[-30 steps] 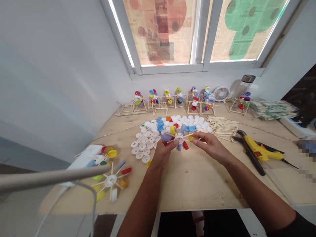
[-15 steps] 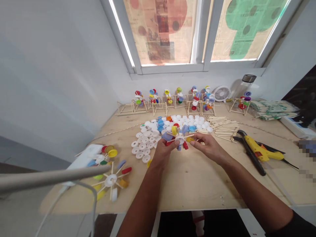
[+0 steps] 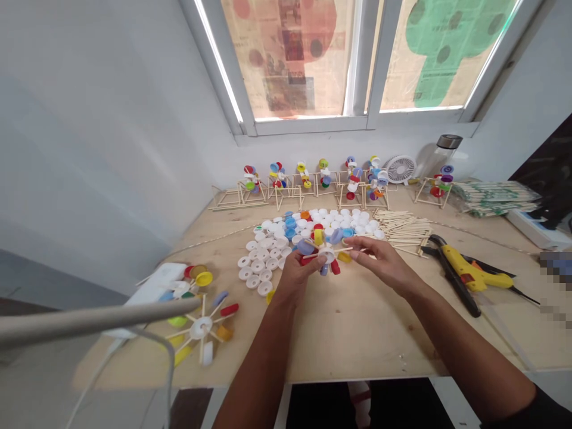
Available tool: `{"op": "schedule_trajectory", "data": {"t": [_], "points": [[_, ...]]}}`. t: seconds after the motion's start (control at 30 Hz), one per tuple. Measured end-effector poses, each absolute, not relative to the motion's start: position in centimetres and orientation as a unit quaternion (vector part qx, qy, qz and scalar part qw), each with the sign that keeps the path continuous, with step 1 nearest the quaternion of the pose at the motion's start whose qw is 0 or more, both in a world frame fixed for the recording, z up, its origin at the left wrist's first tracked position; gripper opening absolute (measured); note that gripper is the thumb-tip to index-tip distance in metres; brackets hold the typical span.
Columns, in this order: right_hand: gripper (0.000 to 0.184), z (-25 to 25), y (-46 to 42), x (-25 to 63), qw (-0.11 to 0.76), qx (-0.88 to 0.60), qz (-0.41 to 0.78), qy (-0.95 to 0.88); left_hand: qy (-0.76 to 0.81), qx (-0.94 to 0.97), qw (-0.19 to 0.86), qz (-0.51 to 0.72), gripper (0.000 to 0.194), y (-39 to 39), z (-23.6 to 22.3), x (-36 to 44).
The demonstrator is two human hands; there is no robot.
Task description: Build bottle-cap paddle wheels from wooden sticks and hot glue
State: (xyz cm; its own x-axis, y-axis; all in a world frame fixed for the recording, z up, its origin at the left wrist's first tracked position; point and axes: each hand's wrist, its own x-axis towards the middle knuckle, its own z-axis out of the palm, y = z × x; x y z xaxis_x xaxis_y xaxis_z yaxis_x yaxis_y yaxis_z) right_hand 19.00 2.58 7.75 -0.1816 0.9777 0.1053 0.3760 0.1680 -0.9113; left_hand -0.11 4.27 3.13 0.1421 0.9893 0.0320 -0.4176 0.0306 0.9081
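My left hand [image 3: 297, 277] grips a wheel of wooden sticks [image 3: 327, 255] by its lower left side, and the wheel has a white cap hub. Coloured plastic bottle caps sit on its spoke ends, among them a yellow cap [image 3: 344, 257] and a red cap [image 3: 335, 267]. My right hand [image 3: 379, 265] is at the wheel's right side, with its thumb and fingers apart around a stick tip. Just beyond both hands lies a heap of white bottle caps [image 3: 263, 262], mixed with blue ones further back.
A plywood table [image 3: 348, 333] holds a loose stick pile [image 3: 402, 229], a yellow glue gun [image 3: 469, 275], and a second cap wheel [image 3: 201, 326] at left. Several stick-framed cap models [image 3: 313, 182] line the wall. A grey pole [image 3: 89, 319] crosses the foreground.
The wheel has turned slightly clockwise between my hands, carrying the yellow cap on its right side lower. My hands have stayed in nearly the same places.
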Motion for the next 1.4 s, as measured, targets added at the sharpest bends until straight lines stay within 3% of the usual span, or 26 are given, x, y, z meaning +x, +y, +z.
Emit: {"op": "schedule_trajectory", "data": {"t": [0.2,0.4,0.77,0.97,1.17,1.27,1.4], "points": [[0.028,8.0,2.7,19.4,0.354,-0.481,0.418,-0.685,0.346,0.464,0.64,0.506,0.032,4.0,3.3,0.0],[0.036,7.0,2.3,18.1,0.341,-0.47,0.488,-0.652,0.33,0.483,0.657,0.476,0.045,3.5,3.9,-0.1],[0.043,5.3,2.2,16.3,0.456,-0.48,0.524,-0.535,0.283,0.415,0.7,0.507,0.031,3.3,4.1,0.6],[0.038,5.8,2.3,16.1,0.467,-0.474,0.499,-0.556,0.321,0.399,0.658,0.552,0.029,3.6,4.0,-0.1],[0.036,5.3,2.5,16.6,0.558,-0.534,0.423,-0.474,0.303,0.256,0.571,0.719,0.03,5.1,4.4,-2.9],[0.03,4.5,1.7,15.3,0.521,-0.538,0.408,-0.523,0.29,0.237,0.542,0.753,0.028,5.1,5.4,-4.1],[0.021,3.7,0.2,11.8,0.383,-0.49,0.35,-0.701,0.283,0.253,0.505,0.775,0.024,4.1,7.1,-5.2]]}}
